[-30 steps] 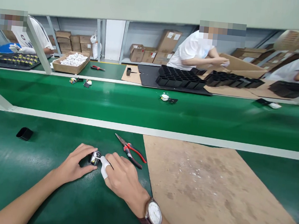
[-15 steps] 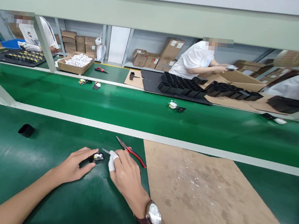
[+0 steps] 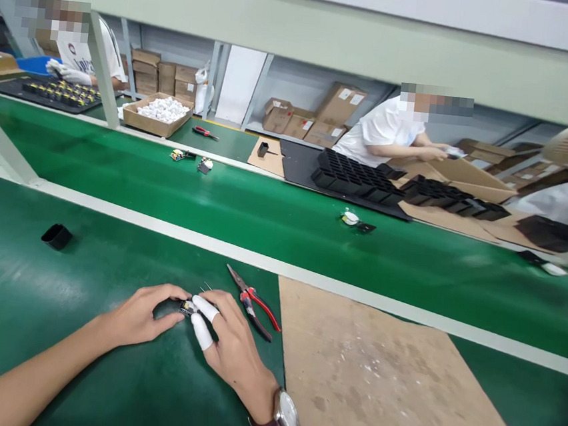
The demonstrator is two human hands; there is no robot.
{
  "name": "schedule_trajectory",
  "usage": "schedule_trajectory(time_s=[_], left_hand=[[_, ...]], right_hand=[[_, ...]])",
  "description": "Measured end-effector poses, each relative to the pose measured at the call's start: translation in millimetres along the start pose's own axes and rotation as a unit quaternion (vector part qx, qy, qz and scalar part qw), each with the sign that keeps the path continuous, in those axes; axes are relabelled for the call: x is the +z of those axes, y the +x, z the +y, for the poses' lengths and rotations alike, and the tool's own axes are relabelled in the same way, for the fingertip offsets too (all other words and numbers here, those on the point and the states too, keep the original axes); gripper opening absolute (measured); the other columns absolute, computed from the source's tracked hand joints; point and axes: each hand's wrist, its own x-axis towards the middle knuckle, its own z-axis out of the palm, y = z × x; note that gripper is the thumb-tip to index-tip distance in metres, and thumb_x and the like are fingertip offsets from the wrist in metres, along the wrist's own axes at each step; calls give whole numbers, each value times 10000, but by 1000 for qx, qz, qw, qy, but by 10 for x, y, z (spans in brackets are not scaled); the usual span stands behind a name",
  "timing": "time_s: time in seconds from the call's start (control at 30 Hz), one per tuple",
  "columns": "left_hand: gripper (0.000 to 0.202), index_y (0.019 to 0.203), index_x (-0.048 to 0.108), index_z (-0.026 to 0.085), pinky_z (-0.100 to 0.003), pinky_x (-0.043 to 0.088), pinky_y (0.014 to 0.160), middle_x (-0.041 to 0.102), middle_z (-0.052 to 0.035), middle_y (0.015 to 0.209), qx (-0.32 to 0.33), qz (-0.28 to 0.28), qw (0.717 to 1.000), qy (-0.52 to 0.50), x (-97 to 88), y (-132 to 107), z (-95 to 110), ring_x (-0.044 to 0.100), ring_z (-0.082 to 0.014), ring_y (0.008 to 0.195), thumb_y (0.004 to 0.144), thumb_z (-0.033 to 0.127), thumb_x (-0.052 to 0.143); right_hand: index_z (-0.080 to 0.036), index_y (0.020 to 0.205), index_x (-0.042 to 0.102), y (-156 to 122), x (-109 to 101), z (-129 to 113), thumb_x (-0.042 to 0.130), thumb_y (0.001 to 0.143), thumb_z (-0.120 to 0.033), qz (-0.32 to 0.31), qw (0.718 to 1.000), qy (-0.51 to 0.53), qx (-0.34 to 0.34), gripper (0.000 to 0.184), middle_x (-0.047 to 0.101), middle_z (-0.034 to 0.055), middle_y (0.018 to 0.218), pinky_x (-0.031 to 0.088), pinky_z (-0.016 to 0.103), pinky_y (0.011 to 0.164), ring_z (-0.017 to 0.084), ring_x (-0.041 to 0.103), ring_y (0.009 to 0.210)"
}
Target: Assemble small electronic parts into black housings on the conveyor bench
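Both my hands meet on the green work surface (image 3: pixel 28 309) near the front. Between them is a small electronic part (image 3: pixel 187 308) with yellow and black bits and thin metal leads. My left hand (image 3: pixel 141 313) pinches it from the left with thumb and fingers. My right hand (image 3: pixel 224 338), with white finger cots on two fingers and a wristwatch (image 3: pixel 284 417) on the wrist, grips it from the right. Red-handled pliers (image 3: pixel 253 297) lie just beyond my right hand.
A brown cardboard sheet (image 3: pixel 389 377) lies to the right. A small black case (image 3: pixel 57 236) sits at the left. Small parts (image 3: pixel 356 220) ride on the green conveyor belt (image 3: pixel 274 212). Across it, other people work beside black trays (image 3: pixel 358 176) and a box of white parts (image 3: pixel 157 112).
The view has shifted right and down a little. My right fingers have closed back onto the small part; my left hand stays pinched on it.
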Motion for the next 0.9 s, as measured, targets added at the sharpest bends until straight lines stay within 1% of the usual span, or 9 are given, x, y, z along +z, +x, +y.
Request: schedule_trajectory(time_s=[0.07, 0.13, 0.23, 0.33, 0.47, 0.57, 0.73, 0.83, 0.9], left_hand=[[355, 1342, 611, 260, -347, 641, 954, 749, -63, 1226, -22, 0, 1000, -5, -4, -6, 2, 755, -224, 1098, 993, 246, 673], [350, 1339, 601, 265, -350, 637, 955, 741, -60, 1236, -30, -5, 1000, -10, -6, -8, 3, 748, -224, 1113, 995, 260, 670], [320, 1315, 601, 273, -350, 631, 952, 744, -48, 1233, -37, -13, 999, -19, -5, -9, 6, 745, -220, 1113, 1001, 261, 661], [296, 1288, 602, 282, -341, 622, 953, 743, -32, 1239, -51, -19, 998, -23, -3, -15, 9, 742, -212, 1117, 1000, 250, 657], [302, 1289, 600, 291, -338, 619, 945, 744, -20, 1232, -62, -23, 998, -14, -9, -27, 15, 743, -211, 1111, 995, 253, 659], [324, 1297, 598, 290, -340, 621, 938, 742, -22, 1232, -58, -23, 998, -8, -10, -31, 11, 746, -214, 1100, 982, 247, 667], [337, 1304, 595, 280, -331, 616, 951, 738, -31, 1237, -48, -15, 999, -11, 8, -37, -20, 742, -212, 1109, 978, 236, 667], [330, 1301, 591, 279, -328, 602, 973, 734, -27, 1248, -46, -14, 999, -10, 18, -39, -25, 734, -206, 1121, 983, 233, 666], [333, 1303, 594, 278, -322, 595, 979, 737, -24, 1239, -39, -14, 999, -9, 17, -36, -13, 733, -200, 1118, 983, 227, 670]], right_hand=[[-223, 1388, 582, -1, 25, -16, 598, 1009, -138, -16, 999, 37, -8, 389, 661, 128, 1248, 587, 492, 981, 275, 627, 1165], [-236, 1391, 584, -8, 53, -7, 613, 1004, -137, -26, 998, 60, 1, 401, 661, 124, 1241, 588, 501, 984, 276, 628, 1166], [-250, 1389, 589, -21, 89, 25, 603, 1001, -111, -36, 993, 105, 30, 413, 659, 115, 1222, 601, 465, 951, 260, 636, 1142], [-253, 1396, 584, -34, 117, 42, 602, 997, -98, -28, 991, 129, 36, 428, 660, 107, 1197, 609, 422, 908, 240, 645, 1101], [-249, 1411, 576, -36, 127, 26, 596, 997, -99, -28, 994, 104, 26, 441, 657, 109, 1175, 607, 437, 902, 247, 643, 1081], [-250, 1397, 590, -27, 114, 11, 595, 995, -100, -37, 996, 80, 23, 429, 661, 110, 1155, 612, 447, 884, 252, 651, 1048], [-240, 1420, 571, -39, 117, 21, 602, 1002, -104, -17, 996, 88, 7, 440, 673, 114, 1160, 615, 439, 871, 248, 659, 1043], [-237, 1376, 602, -52, 129, 36, 595, 1006, -108, -14, 998, 64, -3, 393, 675, 121, 1167, 612, 457, 885, 256, 667, 1051], [-243, 1355, 605, -67, 139, 48, 583, 1011, -121, -23, 997, 72, 10, 366, 682, 116, 1166, 618, 440, 878, 251, 683, 1045]])
